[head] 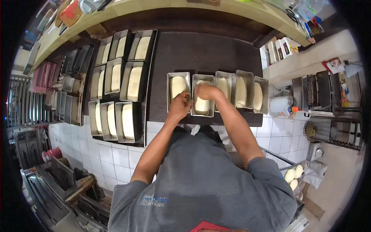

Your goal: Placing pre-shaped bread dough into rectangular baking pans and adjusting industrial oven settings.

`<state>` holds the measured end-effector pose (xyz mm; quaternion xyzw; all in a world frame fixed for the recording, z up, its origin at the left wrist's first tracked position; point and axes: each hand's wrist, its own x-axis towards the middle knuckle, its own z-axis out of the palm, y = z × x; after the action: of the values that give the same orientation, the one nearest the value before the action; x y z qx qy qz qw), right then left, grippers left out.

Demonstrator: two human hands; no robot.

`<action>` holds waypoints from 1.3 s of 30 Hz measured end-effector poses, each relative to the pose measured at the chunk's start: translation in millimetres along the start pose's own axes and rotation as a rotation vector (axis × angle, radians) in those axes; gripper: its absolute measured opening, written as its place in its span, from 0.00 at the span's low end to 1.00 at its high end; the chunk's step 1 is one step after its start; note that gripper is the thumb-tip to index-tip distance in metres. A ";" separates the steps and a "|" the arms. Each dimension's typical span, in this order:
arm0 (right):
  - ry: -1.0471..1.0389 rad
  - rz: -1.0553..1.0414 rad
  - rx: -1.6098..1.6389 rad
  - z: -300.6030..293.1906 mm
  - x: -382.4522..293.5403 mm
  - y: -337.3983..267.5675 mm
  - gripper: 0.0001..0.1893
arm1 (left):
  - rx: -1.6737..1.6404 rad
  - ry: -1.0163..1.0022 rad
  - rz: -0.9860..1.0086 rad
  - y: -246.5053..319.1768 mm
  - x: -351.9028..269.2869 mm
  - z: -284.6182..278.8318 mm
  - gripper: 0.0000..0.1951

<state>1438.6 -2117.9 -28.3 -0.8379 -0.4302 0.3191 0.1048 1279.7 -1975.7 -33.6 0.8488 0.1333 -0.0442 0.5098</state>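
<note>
Several metal loaf pans, each with a long pale dough piece, stand in a row on a dark table (pixel 203 49). My right hand (pixel 205 91) is over the dough (pixel 202 106) in the second pan from the left (pixel 213 111); it looks curled and slightly blurred, and its fingertips are hidden. My left hand (pixel 181 105) rests at the near right part of the leftmost pan (pixel 168 95), fingers bent by its rim, next to the dough (pixel 179 85) there. Whether it grips the rim cannot be told. To the right stand more filled pans (pixel 245 72).
At the left, several dough-filled pans (pixel 134 81) stand on a dark tray (pixel 144 124). Dark pans (pixel 69 104) lie farther left. A wooden shelf (pixel 174 4) crosses the far side, with scissors (pixel 291 14) on it. Round dough pieces (pixel 289 175) lie at lower right, and a white container (pixel 280 105) stands right of the table.
</note>
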 end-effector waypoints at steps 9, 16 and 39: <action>-0.343 -0.049 0.027 77.4 -0.7 12.9 0.14 | 0.183 0.023 -0.056 -1.2 26.1 2.7 0.21; -0.111 0.145 0.322 83.0 19.8 40.9 0.13 | 0.349 0.059 -0.053 6.2 23.2 3.7 0.23; -0.524 0.069 -0.116 73.3 1.8 25.1 0.15 | 0.324 -0.010 -0.029 -7.8 34.6 -3.9 0.23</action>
<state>1410.0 -2139.1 -97.2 -0.7455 -0.4313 0.5034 -0.0692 1310.5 -1962.5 -45.7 0.9176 0.1343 -0.0768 0.3662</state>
